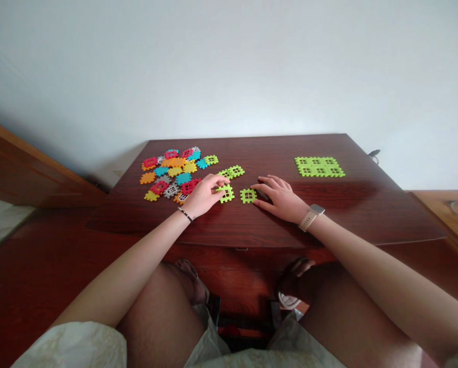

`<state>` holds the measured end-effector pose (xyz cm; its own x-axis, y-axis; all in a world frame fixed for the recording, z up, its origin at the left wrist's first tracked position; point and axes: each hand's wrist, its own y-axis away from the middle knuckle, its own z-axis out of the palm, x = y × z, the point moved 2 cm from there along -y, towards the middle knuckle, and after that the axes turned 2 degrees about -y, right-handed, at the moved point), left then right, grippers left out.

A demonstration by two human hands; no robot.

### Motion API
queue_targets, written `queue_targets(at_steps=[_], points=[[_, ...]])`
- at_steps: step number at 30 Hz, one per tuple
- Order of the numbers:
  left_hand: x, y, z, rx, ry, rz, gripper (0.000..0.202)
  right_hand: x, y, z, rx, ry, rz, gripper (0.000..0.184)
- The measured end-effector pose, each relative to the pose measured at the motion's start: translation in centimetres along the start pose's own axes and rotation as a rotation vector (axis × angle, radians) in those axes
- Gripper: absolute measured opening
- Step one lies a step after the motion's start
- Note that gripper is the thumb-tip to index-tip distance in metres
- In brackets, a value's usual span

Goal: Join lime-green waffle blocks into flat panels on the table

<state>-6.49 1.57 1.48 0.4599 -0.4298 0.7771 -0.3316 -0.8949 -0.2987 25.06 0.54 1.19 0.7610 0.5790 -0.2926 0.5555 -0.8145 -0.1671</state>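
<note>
My left hand [203,196] is closed, with thumb and fingers on a green interlocking tile [225,200] that has a window cutout and toothed edges. Just to the right, a second green window tile [244,199] lies on the table. My right hand [280,198] has its thumb and index finger at the right-hand corners of that second tile, its other fingers stretched over the tabletop. A small gap separates the two tiles. Behind my left fingers lie more green window tiles [236,171], partly hidden by that hand.
On the left of the dark wooden table [267,153] spreads a loose pile of red, orange, yellow, blue, grey and white tiles [175,172]. Several green window tiles, joined into a flat panel [319,167], lie at the back right. A pale wall [244,71] rises behind.
</note>
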Motion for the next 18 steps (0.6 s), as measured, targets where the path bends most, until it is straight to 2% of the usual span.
queue_targets(at_steps=[9,18], points=[[1.2,0.3,0.9,-0.084,0.017,-0.023,0.025,-0.2,0.0,0.0,0.010,0.004,-0.007,0.059],[2.1,0.0,1.3,-0.097,-0.066,0.045,0.024,-0.2,0.0,-0.1,0.011,-0.001,-0.015,0.058]])
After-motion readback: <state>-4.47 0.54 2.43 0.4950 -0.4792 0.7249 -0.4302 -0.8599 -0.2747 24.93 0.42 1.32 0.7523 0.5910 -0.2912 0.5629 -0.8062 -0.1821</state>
